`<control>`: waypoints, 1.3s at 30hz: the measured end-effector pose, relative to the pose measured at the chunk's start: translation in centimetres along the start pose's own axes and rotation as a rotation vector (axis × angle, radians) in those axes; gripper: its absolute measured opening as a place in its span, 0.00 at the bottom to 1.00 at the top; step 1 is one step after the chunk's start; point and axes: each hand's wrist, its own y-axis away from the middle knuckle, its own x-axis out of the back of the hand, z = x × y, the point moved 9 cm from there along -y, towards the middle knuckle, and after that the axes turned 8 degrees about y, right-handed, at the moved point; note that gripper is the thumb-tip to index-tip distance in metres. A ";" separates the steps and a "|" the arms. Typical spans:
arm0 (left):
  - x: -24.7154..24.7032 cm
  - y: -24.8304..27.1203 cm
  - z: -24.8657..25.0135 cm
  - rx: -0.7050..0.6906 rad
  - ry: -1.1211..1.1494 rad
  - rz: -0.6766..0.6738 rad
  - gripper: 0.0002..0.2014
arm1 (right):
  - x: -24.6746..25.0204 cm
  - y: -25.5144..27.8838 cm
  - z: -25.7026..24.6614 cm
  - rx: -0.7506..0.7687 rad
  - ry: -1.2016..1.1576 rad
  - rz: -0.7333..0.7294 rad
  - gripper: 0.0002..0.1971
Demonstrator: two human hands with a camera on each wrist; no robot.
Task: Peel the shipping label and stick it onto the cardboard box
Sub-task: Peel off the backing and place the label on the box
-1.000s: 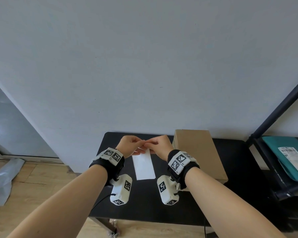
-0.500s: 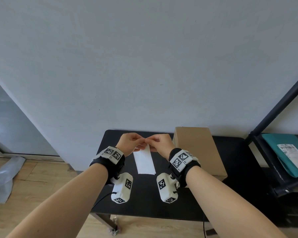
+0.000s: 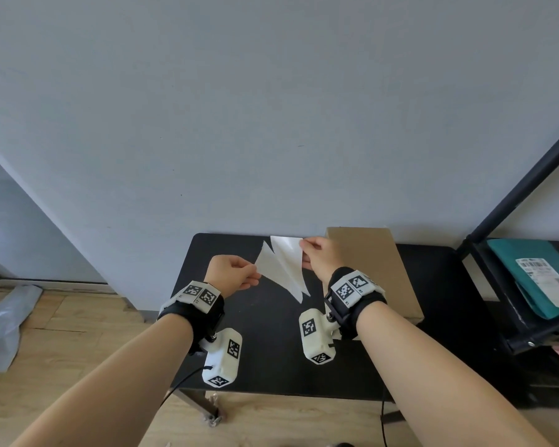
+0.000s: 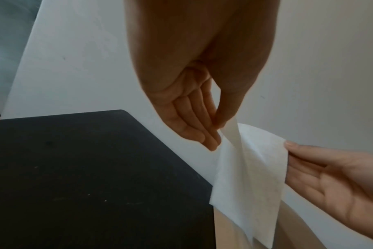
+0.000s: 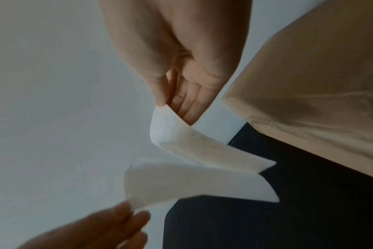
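— Where's the shipping label [image 3: 284,269]?
— Held above the table [image 3: 271,333], left of the cardboard box [image 3: 375,269], its two layers splitting apart.
— Fingers?
— Left hand [image 3: 234,274] pinches one edge, right hand [image 3: 318,258] the other.

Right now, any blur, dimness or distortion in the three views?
Head view: sharp, evenly lit, wide-angle bend along the shelf post. Left wrist view: dim, left hand backlit and dark, soft throughout. Right wrist view: left hand motion-blurred at the bottom, the white sheets' edges smeared, cardboard box soft.
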 end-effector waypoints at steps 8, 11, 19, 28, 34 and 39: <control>0.2 -0.6 -5.4 0.149 0.036 0.024 0.08 | 2.3 -0.9 1.0 -0.051 -0.023 0.125 0.12; 0.0 -0.9 -7.0 0.192 0.031 0.031 0.09 | 3.0 -1.2 1.4 -0.057 -0.035 0.170 0.11; -0.2 -2.1 -12.0 0.335 0.005 0.084 0.12 | 5.9 -2.0 3.2 -0.116 -0.083 0.312 0.03; -0.4 -2.9 -12.6 0.380 -0.124 0.063 0.23 | 5.4 -1.6 4.2 -0.143 -0.059 0.299 0.06; -2.4 -2.7 -4.5 0.031 -0.388 0.010 0.25 | 3.7 -1.0 2.3 -0.117 -0.123 0.223 0.07; -6.4 -0.8 2.3 -0.188 -0.536 -0.067 0.32 | 2.7 -0.5 -0.4 -0.063 -0.068 0.219 0.04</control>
